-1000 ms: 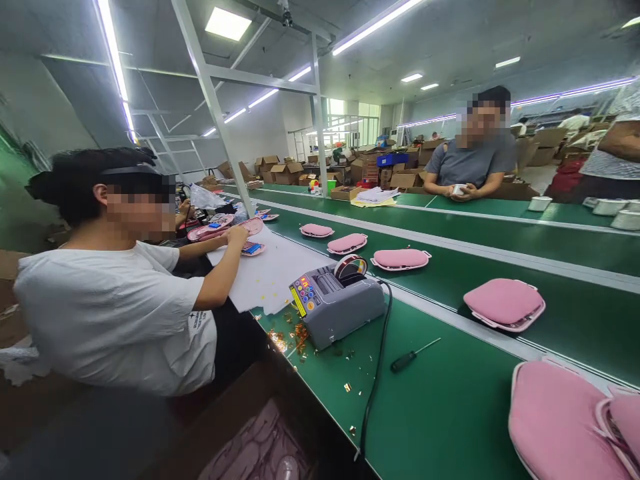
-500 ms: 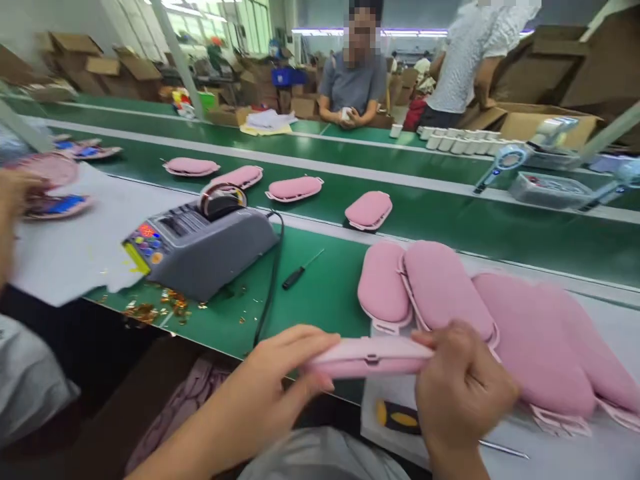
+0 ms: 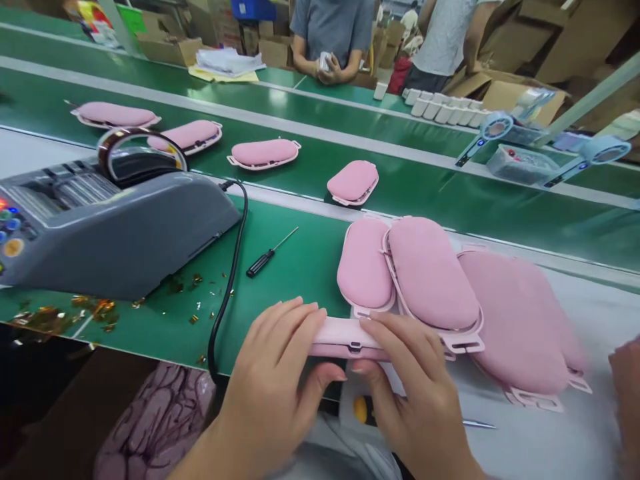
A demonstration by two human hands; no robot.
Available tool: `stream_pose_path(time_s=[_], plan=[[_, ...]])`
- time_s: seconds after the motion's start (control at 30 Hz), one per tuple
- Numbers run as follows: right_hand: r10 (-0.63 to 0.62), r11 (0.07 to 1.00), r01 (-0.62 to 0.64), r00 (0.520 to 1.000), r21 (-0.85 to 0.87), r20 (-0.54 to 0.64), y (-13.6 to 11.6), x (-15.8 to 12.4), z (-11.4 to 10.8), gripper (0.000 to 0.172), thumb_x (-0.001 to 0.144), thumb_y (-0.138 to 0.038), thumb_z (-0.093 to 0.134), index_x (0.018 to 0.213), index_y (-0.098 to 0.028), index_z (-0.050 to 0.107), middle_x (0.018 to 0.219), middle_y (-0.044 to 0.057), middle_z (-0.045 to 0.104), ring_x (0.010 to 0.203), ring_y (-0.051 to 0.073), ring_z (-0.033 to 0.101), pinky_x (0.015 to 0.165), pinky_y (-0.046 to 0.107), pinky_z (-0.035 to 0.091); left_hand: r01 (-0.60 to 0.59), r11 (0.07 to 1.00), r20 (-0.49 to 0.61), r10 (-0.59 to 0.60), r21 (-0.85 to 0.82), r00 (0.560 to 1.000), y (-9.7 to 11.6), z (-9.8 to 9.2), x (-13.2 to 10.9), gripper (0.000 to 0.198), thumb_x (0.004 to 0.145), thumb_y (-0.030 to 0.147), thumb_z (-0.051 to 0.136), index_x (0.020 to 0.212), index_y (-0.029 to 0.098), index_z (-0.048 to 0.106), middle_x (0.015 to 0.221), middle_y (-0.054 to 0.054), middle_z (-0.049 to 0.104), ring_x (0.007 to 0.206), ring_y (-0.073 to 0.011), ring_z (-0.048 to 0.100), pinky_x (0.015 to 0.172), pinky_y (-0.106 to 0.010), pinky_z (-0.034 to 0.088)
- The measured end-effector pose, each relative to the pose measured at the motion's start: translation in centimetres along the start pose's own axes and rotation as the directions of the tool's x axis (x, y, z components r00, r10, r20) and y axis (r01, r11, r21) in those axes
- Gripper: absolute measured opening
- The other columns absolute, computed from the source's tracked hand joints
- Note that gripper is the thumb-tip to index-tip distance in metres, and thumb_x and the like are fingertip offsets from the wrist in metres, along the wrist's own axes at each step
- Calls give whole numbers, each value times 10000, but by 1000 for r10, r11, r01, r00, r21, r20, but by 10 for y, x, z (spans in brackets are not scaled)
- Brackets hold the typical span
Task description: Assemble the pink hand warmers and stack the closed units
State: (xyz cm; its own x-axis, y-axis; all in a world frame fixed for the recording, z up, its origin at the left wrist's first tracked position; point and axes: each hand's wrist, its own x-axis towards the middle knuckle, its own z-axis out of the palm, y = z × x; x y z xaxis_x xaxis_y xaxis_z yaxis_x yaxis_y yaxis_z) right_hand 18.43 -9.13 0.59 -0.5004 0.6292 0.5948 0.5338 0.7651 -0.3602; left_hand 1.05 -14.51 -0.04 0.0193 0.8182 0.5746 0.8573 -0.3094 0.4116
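A slim pink oval case (image 3: 343, 331) is held edge-on above the table's front edge, its side seam and small slot facing me. My left hand (image 3: 273, 380) grips its left end, fingers on top and thumb below. My right hand (image 3: 413, 380) holds the right end the same way. Just beyond the hands lie several similar pink padded pieces with slotted tabs, among them a small one (image 3: 367, 263) and a larger one (image 3: 433, 273). Partly hidden under my right hand is a tool with a yellow-and-black handle (image 3: 361, 409) and a metal shaft (image 3: 479, 424).
A grey tape dispenser (image 3: 130, 227) with a black cable (image 3: 235, 267) stands at left, amber scraps (image 3: 95, 310) before it. A small black screwdriver (image 3: 263, 262) lies nearby. Pink pieces (image 3: 265, 154) line the green belt. Blue handheld fans (image 3: 493, 130) and a person (image 3: 330, 33) are across.
My right hand has gone from a fist at the case's right end to fingers on top and thumb below. The view has shifted, bringing the dispenser nearer the left edge.
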Motion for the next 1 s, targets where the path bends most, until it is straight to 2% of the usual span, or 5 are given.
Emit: stream_pose_path(time_s=[0.27,0.53,0.63,0.87,1.0], plan=[[140,984,-159,970,-83,-197,-9,14,18,241,854,-27,490,1008,-179,598,877,57,630,796,191,520,708,365,390,100,994,-250,-106,-37,962,6,22,18,143,830,129,551,952,197,578,838,-42,691,779,-184,642,716,-326,493],[36,996,-35,999,-82,2,2,13,-7,273,931,-183,481,1197,-144,525,1053,84,613,970,202,531,816,332,434,28,999,-85,-29,-18,996,-9,2,10,226,903,232,496,1097,153,581,1010,-74,702,930,-187,646,793,-304,509],[55,995,-55,998,-78,-10,2,6,-10,257,928,-218,509,1177,-167,550,1043,80,601,966,203,534,818,332,449,16,1000,-36,-16,6,999,-10,-3,3,273,910,245,490,1156,152,565,1100,-89,682,1023,-200,626,842,-313,519],[12,993,-29,990,-114,-144,-10,-1,7,168,912,-156,506,1048,-185,600,953,70,620,882,212,534,784,371,412,-25,999,-158,29,26,987,-2,5,5,174,897,252,512,1014,180,619,950,-77,725,876,-219,670,750,-353,537],[35,994,-44,996,-96,-87,-8,-5,4,197,909,-169,505,1086,-186,591,1014,86,616,925,226,534,800,376,420,-43,999,-70,44,26,997,-9,-2,3,259,917,272,459,1107,181,610,1018,-83,724,914,-214,684,763,-324,571]])
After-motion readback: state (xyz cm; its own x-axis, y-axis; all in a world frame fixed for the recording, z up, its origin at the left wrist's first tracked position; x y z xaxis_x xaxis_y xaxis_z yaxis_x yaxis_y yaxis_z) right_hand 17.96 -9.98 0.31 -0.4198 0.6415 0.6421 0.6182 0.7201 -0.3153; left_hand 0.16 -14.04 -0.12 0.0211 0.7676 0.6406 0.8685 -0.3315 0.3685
